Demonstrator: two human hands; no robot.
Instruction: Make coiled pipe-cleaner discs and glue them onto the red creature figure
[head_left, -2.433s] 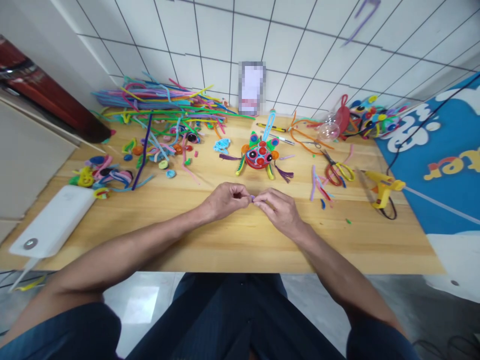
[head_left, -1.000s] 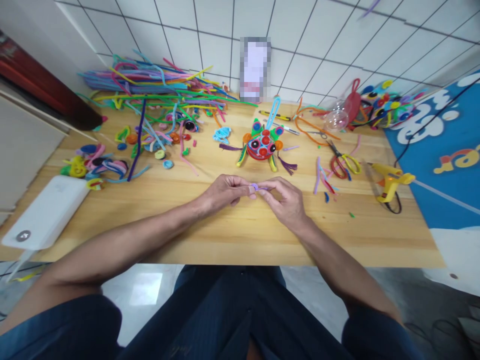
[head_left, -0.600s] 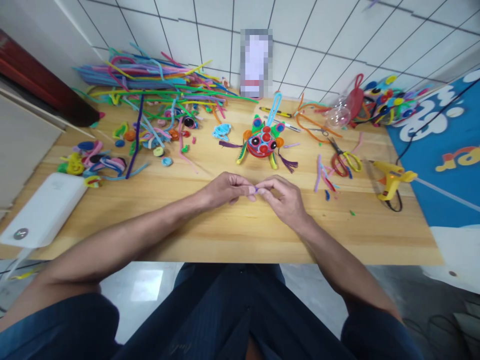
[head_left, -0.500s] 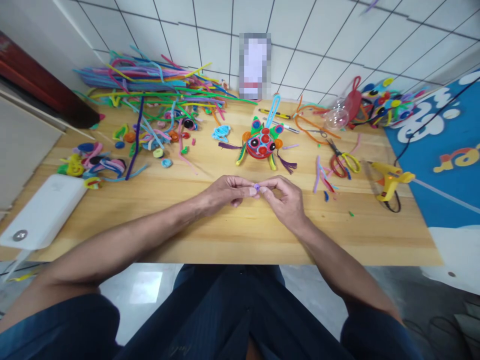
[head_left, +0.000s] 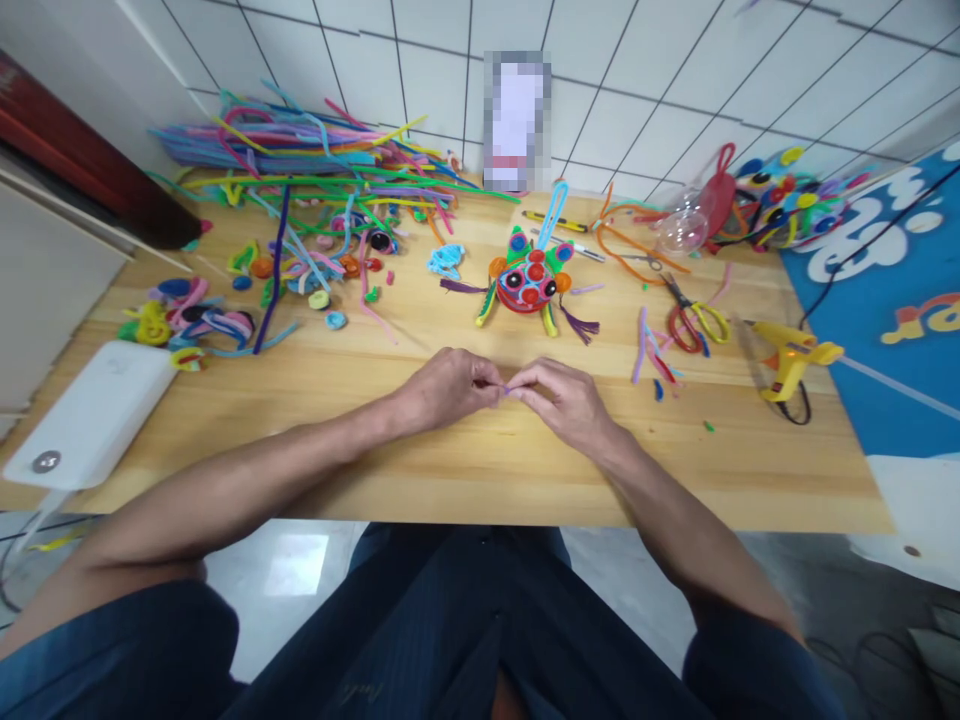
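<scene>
Over the front middle of the wooden table, my left hand (head_left: 454, 390) and my right hand (head_left: 564, 403) meet fingertip to fingertip. Both are closed in a pinch on a small purple pipe cleaner piece (head_left: 508, 391), mostly covered by the fingers. Just beyond them sits a colourful animal-head ornament (head_left: 529, 281) made of coiled pipe cleaners, with green ears, red discs, dark eyes, purple tassels and a light-blue loop on top. A light-blue pipe cleaner bundle (head_left: 446, 261) lies to its left. Short pipe cleaner offcuts (head_left: 654, 347) are scattered right of my right hand.
Scissors (head_left: 696, 318) and a yellow glue gun (head_left: 796, 355) lie at the right. A yellow cutter (head_left: 556, 221) is behind the ornament. Long pipe cleaners (head_left: 300, 150) are heaped at the back left. A white power bank (head_left: 94, 415) stands at the left edge; a phone (head_left: 516, 120) leans on the wall.
The fingertips have shifted slightly down and left, and the purple piece is more hidden between them. My left hand has turned over it. The whole view has shifted a little.
</scene>
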